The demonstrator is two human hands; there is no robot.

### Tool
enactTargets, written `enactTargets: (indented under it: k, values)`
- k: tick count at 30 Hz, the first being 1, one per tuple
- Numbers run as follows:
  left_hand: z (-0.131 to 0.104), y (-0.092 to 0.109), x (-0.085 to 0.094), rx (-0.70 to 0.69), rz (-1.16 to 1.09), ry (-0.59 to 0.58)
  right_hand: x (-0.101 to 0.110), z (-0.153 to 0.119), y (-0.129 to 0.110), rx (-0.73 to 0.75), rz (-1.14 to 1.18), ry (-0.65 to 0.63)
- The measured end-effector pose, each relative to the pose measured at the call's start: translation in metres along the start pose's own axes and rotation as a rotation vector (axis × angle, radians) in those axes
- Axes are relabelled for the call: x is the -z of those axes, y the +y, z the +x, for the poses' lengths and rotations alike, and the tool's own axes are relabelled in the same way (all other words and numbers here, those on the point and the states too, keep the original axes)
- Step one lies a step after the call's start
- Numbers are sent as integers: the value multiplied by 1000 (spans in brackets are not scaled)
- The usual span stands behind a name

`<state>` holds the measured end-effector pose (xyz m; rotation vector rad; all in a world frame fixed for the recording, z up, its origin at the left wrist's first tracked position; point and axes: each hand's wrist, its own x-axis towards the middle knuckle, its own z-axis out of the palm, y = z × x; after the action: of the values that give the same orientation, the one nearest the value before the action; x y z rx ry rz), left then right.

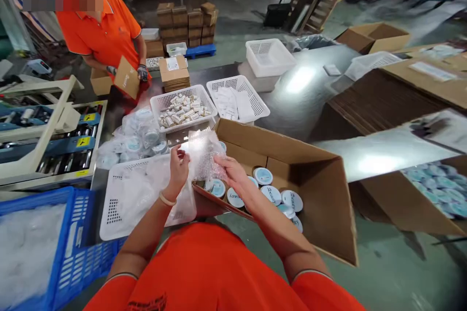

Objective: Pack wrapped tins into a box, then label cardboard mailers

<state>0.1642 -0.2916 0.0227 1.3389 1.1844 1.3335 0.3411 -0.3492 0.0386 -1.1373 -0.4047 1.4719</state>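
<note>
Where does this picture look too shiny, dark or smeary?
All in the head view: white glare on the metal table; bright shine on the bubble wrap; shadow inside the open cardboard box; smeary, stretched-looking edges at far right; squares hiding the face of a person.

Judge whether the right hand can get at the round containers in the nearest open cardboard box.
Probably yes: the box is open above and the containers lie near the right hand, though it may first have to release the bubble wrap.
</note>
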Motion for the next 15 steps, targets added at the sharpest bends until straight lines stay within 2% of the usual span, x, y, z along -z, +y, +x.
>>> enactTargets:
  k: [2, 3, 5, 7, 9, 11, 13, 15]
  values:
    - [-13, 13, 6, -255, 185, 40, 3, 4, -2, 27, -14, 95]
    - [-21, 21, 8, -390, 239, -1, 3, 5, -1, 37, -34, 139]
    - [-37, 36, 8, -609, 324, -188, -1, 6, 3, 54, -90, 188]
    - [-49, 42, 2, -716, 481, -319, -6, 6, 6, 67, -126, 180]
    - [-50, 39, -6, -711, 653, -332, -8, 9, 7, 81, -145, 143]
    - [-41, 31, -10, -644, 718, -307, -1, 19, 3, 86, -189, 106]
    - [-27, 25, -7, -571, 675, -256, 17, 35, -2, 86, -294, 113]
    - [-10, 27, 3, -506, 617, -127, 40, 52, -4, 119, -452, 207]
